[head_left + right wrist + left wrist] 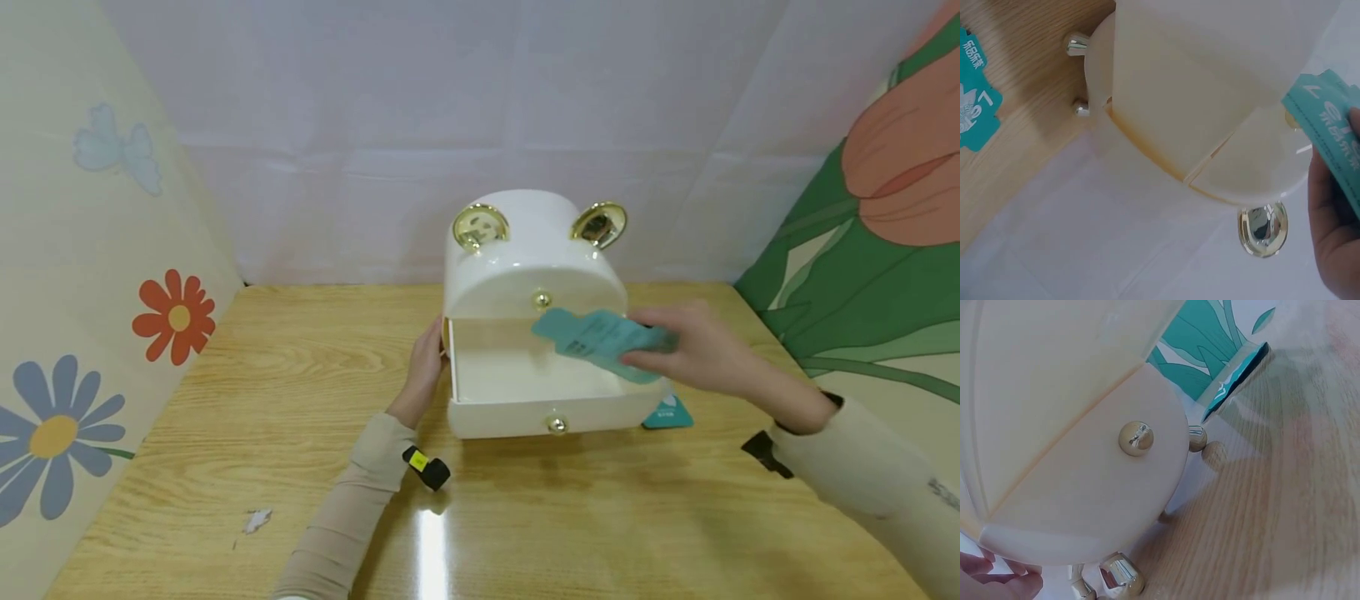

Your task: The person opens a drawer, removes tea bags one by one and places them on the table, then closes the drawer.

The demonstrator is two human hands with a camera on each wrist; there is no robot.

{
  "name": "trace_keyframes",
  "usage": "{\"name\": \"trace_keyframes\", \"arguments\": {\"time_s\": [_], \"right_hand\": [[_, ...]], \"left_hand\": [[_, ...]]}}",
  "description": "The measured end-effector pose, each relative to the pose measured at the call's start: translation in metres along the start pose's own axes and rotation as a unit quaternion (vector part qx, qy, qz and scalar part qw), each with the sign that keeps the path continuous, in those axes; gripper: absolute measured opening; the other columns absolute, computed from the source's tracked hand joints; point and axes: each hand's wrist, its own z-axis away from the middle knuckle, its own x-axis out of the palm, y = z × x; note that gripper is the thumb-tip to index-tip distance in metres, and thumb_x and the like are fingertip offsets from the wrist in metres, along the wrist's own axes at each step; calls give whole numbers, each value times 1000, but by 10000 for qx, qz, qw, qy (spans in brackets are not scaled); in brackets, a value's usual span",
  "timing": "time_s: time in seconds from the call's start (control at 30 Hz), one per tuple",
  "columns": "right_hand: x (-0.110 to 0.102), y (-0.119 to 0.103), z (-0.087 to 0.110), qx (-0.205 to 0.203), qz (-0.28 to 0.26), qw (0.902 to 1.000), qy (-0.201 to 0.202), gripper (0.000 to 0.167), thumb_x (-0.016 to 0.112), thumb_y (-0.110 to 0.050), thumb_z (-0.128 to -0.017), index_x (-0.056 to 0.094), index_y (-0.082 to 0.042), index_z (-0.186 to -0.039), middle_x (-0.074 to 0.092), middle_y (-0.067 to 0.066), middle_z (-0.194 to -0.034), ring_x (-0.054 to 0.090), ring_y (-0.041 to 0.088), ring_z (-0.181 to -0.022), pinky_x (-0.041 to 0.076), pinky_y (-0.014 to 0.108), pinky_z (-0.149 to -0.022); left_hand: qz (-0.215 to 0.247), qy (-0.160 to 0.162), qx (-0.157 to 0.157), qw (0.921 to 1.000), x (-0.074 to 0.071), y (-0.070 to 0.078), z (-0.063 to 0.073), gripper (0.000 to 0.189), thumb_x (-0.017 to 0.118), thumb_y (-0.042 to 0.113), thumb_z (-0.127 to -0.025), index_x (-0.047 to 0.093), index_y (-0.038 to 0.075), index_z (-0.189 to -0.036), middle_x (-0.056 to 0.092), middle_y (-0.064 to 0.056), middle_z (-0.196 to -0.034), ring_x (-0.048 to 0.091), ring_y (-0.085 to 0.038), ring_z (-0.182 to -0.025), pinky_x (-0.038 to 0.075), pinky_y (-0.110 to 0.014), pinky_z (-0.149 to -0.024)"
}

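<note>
A white storage box with a rounded top and gold ears stands on the table. Its lower drawer is pulled out, and the part of the drawer floor in view is bare. My left hand rests its fingers against the left side of the box, partly hidden behind its edge. Between thumb and fingers, my right hand pinches a flat teal packet with scalloped edges and white print. The packet overlaps the right part of the drawer opening in the head view.
Another teal packet lies on the table by the box's right side. The wooden table has a worn white patch at front left. A pale sheet hangs behind, with flower-painted panels on both sides.
</note>
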Motion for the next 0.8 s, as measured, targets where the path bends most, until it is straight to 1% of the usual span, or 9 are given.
{"name": "trace_keyframes", "arguments": {"time_s": [0.03,0.1,0.23,0.3,0.4,0.5,0.67,0.73,0.8], "right_hand": [[-2,1,2,31,-19,10000,67,36,78,-2,-65,46,-18,-68,32,-17,-56,27,-4,-48,27,13,-45],[-5,3,7,147,-36,9997,180,37,78,-6,-68,43,-19,-66,29,-16,-56,25,-4,-48,27,14,-46],[-14,2,17,487,23,9979,430,44,79,-10,-69,36,-17,-62,23,-10,-53,22,-3,-46,24,17,-45],[-18,1,21,698,78,9960,552,45,79,-8,-68,35,-17,-61,22,-7,-51,20,-3,-45,24,18,-43],[-24,-1,28,1076,43,9915,734,45,78,0,-64,37,-17,-60,22,-6,-49,19,-3,-42,24,20,-42],[-28,-1,35,1551,-55,9839,891,42,77,4,-64,40,-17,-60,25,-8,-47,22,-1,-38,24,23,-41],[-33,2,47,2134,-190,9717,991,36,75,2,-69,43,-13,-62,27,-5,-46,26,5,-37,25,25,-42],[-34,3,52,2434,-272,9645,989,31,74,0,-71,47,-12,-64,29,-4,-45,28,8,-38,26,25,-43],[-35,4,56,2784,-341,9553,936,22,73,-3,-74,53,-11,-70,34,-3,-45,31,10,-39,28,25,-43]], "left_hand": [[12,4,-1,10000,0,0,0,45,33,27,-100,51,-7,-121,59,-13,-104,55,-13,-88,47,-33,-82],[30,10,-5,10000,0,0,0,45,33,28,-100,51,-7,-121,59,-14,-105,55,-13,-88,47,-33,-82],[32,7,12,10000,0,0,0,45,33,28,-100,51,-8,-121,59,-14,-106,55,-13,-90,47,-32,-82],[19,8,2,10000,-1,0,0,45,33,28,-100,51,-7,-121,59,-14,-106,55,-13,-90,47,-32,-82],[17,11,-22,10000,-1,-1,0,44,34,28,-100,52,-7,-121,59,-13,-106,55,-13,-90,47,-31,-81],[44,-1,-53,10000,-1,-1,1,44,34,28,-100,52,-6,-121,59,-13,-105,55,-13,-89,46,-31,-82],[-63,-16,19,10000,-2,0,1,45,33,28,-100,52,-8,-117,59,-13,-104,55,-13,-89,46,-31,-82],[-128,-40,65,9999,-2,0,1,45,32,29,-100,52,-8,-116,59,-14,-104,55,-13,-89,46,-31,-82],[-88,-80,60,9999,-2,0,1,45,33,30,-100,52,-8,-116,58,-14,-106,55,-13,-91,45,-32,-83]]}}
